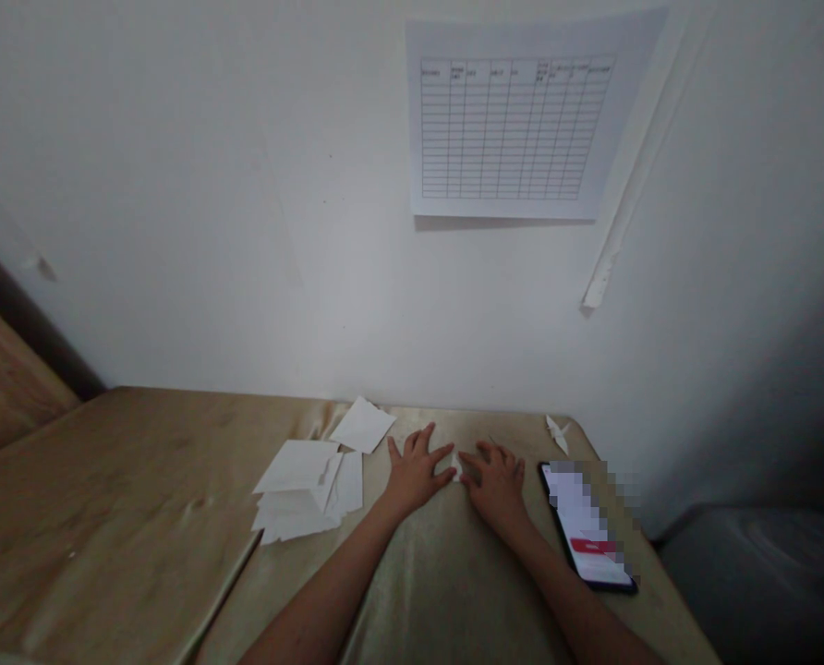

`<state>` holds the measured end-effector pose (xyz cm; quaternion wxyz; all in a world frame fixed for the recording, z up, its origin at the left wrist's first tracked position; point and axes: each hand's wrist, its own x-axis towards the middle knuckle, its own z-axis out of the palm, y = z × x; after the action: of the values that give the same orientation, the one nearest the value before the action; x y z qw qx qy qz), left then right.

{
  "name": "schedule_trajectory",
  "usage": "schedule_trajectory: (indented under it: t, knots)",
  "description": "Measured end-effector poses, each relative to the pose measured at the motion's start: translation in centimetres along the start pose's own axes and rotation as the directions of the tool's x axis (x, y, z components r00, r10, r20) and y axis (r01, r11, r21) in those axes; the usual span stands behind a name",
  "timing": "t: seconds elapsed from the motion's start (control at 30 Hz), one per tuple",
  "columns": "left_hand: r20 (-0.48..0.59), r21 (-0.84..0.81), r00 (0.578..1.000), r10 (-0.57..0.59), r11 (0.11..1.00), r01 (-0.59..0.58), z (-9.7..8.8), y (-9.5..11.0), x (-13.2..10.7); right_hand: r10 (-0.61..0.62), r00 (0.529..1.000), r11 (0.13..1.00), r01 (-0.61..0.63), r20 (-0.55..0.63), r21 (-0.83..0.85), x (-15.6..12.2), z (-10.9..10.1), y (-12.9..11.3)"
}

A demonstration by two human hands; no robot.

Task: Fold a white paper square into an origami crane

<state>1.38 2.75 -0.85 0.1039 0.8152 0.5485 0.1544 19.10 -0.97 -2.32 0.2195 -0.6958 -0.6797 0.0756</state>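
A small folded piece of white paper [457,467] lies on the cloth-covered surface between my two hands, partly covered by fingertips. My left hand [418,469] is palm down with its fingers spread, its thumb and forefinger at the paper's left side. From the right, my right hand [499,478] reaches the paper's other side, fingers apart and slightly bent. The fingertips appear to touch the paper against the surface. Its exact folds are too small to make out.
Loose white paper sheets [294,489] are piled on the left, with another square sheet [363,425] behind them. A phone [585,526] with a lit screen lies right of my right arm. Beyond it sits a folded paper bird [558,434]. A printed table sheet [509,129] hangs on the wall.
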Motion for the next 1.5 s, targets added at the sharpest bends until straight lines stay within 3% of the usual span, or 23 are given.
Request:
schedule_trajectory:
  t: [0.3,0.67,1.03,1.17,1.37,1.5]
  knots:
    - [-0.037,-0.104,0.999,0.011,0.994,-0.015,-0.1,-0.1,0.3,-0.043,0.999,0.997,0.045,-0.029,0.064,0.1,0.2,0.4]
    - [-0.176,-0.175,0.982,0.065,0.98,-0.097,-0.4,0.4,0.1,-0.109,0.988,0.965,0.131,-0.11,0.225,0.9,0.3,1.1]
    - [-0.182,-0.279,0.983,-0.028,0.96,-0.025,0.5,0.4,0.5,-0.045,0.976,0.882,0.138,-0.212,0.45,0.9,0.6,1.5]
    - [-0.192,-0.315,0.981,-0.026,0.948,-0.037,0.7,0.4,0.5,-0.011,0.98,0.849,0.114,-0.198,0.516,0.9,0.4,1.4]
    - [-0.193,-0.344,0.98,-0.041,0.939,-0.028,0.6,0.5,0.6,-0.016,0.994,0.719,0.087,-0.108,0.69,1.4,0.8,1.5]
    - [-0.208,-0.347,0.977,-0.055,0.938,-0.021,0.3,0.6,0.5,-0.035,0.993,0.723,0.106,-0.116,0.682,1.5,0.8,1.7]
